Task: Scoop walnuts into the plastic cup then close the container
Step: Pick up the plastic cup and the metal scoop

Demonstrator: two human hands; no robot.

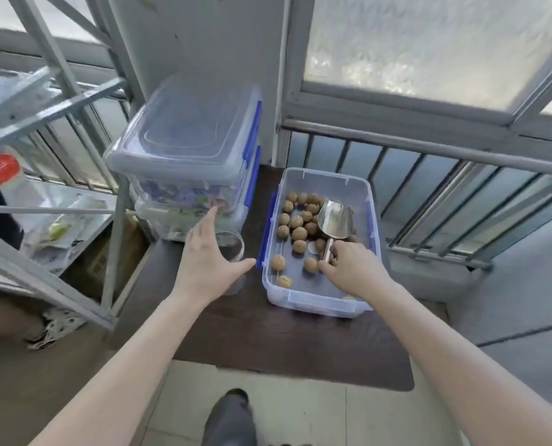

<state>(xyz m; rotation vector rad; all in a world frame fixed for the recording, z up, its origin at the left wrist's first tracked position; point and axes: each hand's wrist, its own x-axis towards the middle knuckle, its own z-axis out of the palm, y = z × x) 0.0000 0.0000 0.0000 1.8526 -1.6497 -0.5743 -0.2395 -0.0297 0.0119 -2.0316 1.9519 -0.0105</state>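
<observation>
Open container (319, 297) sits on dark surface (294, 346), right side, lid off. Walnuts (299, 235) loose on its floor, mostly left half. Metal scoop (335, 218) lies inside, bowl pointing away. Right hand (353, 268) in the container, fingers curled around the scoop handle. Left hand (208, 259) spread wide over the clear plastic cup (232, 244), just left of the container; contact unclear. Two lidded boxes (187, 146) stacked behind the cup
</observation>
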